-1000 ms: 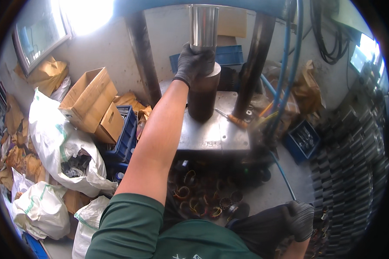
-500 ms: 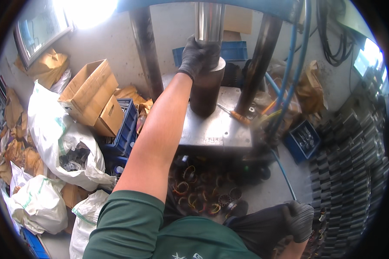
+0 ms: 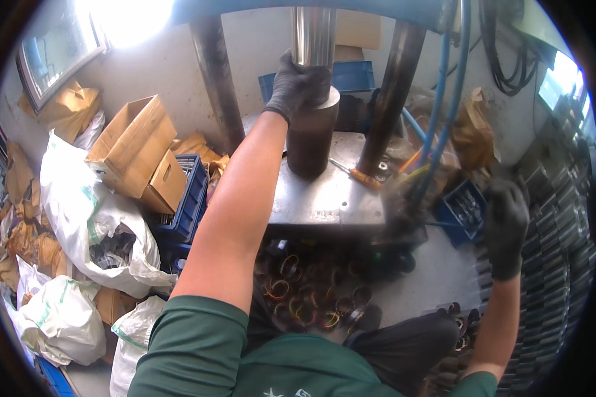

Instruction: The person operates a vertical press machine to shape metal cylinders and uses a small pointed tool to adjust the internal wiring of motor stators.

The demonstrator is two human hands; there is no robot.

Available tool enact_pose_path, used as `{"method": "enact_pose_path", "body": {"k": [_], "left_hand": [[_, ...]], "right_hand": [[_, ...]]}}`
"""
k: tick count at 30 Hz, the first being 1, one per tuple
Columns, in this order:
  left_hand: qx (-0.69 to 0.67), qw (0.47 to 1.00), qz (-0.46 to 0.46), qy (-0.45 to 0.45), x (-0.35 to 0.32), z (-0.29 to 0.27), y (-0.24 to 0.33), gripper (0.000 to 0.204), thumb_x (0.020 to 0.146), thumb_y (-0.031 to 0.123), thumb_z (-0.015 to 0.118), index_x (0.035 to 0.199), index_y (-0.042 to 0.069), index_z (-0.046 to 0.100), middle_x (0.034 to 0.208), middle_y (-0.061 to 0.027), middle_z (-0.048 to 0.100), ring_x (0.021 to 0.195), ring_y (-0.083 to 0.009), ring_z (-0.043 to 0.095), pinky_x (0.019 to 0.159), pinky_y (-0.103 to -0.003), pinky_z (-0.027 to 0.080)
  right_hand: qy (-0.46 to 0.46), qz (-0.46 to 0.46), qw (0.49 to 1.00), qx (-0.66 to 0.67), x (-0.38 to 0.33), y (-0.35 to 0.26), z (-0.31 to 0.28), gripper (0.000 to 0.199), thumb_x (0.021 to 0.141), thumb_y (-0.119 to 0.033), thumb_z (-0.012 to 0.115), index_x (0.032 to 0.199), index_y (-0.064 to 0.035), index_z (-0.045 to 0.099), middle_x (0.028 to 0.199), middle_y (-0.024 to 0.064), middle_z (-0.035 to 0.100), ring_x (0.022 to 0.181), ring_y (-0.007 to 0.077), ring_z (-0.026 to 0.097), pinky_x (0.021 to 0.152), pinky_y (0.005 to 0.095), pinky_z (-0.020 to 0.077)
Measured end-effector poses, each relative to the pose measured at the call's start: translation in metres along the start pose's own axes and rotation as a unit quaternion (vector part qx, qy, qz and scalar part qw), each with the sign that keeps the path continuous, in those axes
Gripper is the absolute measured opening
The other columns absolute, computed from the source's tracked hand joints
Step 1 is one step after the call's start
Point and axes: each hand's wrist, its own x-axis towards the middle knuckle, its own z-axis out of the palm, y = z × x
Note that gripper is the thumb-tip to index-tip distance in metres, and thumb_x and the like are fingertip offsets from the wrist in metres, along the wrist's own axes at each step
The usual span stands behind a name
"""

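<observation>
My left hand [image 3: 299,86], in a dark glove, reaches up under the shiny steel ram [image 3: 313,36] of a press. Its fingers are closed at the top of a thick dark metal cylinder [image 3: 309,142] with a bright upper rim; what they hold there is hidden. That cylinder stands upright on the steel press bed [image 3: 304,205]. Out to the right, my gloved right hand [image 3: 508,225] is blurred and closed. A thin blue lever [image 3: 444,224] runs sideways toward it from beside the press, and the hand appears closed round its end.
An orange-handled screwdriver [image 3: 363,177] lies on the bed near a press column [image 3: 392,96]. Blue hoses [image 3: 444,99] hang on the right, above a blue bin [image 3: 453,215] of metal parts. Stacked metal pieces [image 3: 549,278] line the right. White sacks [image 3: 99,218] and cardboard boxes [image 3: 136,142] crowd the left.
My right hand has risen from beside my knee to beside the blue bin, and the lever has swung up from slanting down to nearly level. My left hand stays by the cylinder top.
</observation>
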Motion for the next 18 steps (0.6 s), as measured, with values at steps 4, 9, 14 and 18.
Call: {"method": "enact_pose_path", "body": {"k": [4,9,14,18], "left_hand": [[-0.044,0.999,0.018,0.002,0.005,0.006,-0.008,0.097,0.069,0.020,0.094,0.148,0.004,0.040,0.128,-0.0133,0.064,0.117,-0.0246,0.064,0.102,-0.036,0.054],[-0.029,0.999,0.034,0.017,0.016,-0.002,-0.027,0.103,0.065,0.021,0.096,0.149,0.005,0.037,0.130,-0.0144,0.064,0.118,-0.0258,0.064,0.104,-0.037,0.053],[0.074,0.995,0.057,0.040,0.017,0.012,-0.025,0.106,0.064,0.028,0.097,0.148,0.004,0.036,0.129,-0.0180,0.065,0.117,-0.0280,0.066,0.103,-0.038,0.054],[0.129,0.987,0.079,0.051,0.021,0.006,-0.030,0.106,0.063,0.033,0.098,0.145,0.002,0.038,0.127,-0.0201,0.067,0.114,-0.0304,0.068,0.100,-0.039,0.055]], "right_hand": [[-0.013,0.045,0.996,0.069,0.013,0.019,0.014,0.019,0.080,0.008,0.061,0.098,0.0001,0.063,0.109,0.0194,0.068,0.100,0.0405,0.067,0.093,0.0475,0.0527],[-0.212,0.056,0.974,0.061,-0.052,0.000,-0.026,0.022,0.080,-0.004,0.067,0.102,-0.0019,0.064,0.108,0.0211,0.067,0.099,0.0417,0.066,0.088,0.0494,0.0534],[-0.476,0.119,0.865,0.109,-0.132,-0.057,-0.081,0.025,0.081,-0.022,0.073,0.101,-0.0070,0.074,0.089,0.0186,0.071,0.081,0.0403,0.070,0.074,0.0478,0.0556],[-0.381,0.156,0.899,0.151,-0.168,-0.081,-0.067,0.018,0.081,-0.021,0.072,0.091,-0.0069,0.074,0.083,0.0188,0.070,0.079,0.0402,0.069,0.071,0.0486,0.0550]]}}
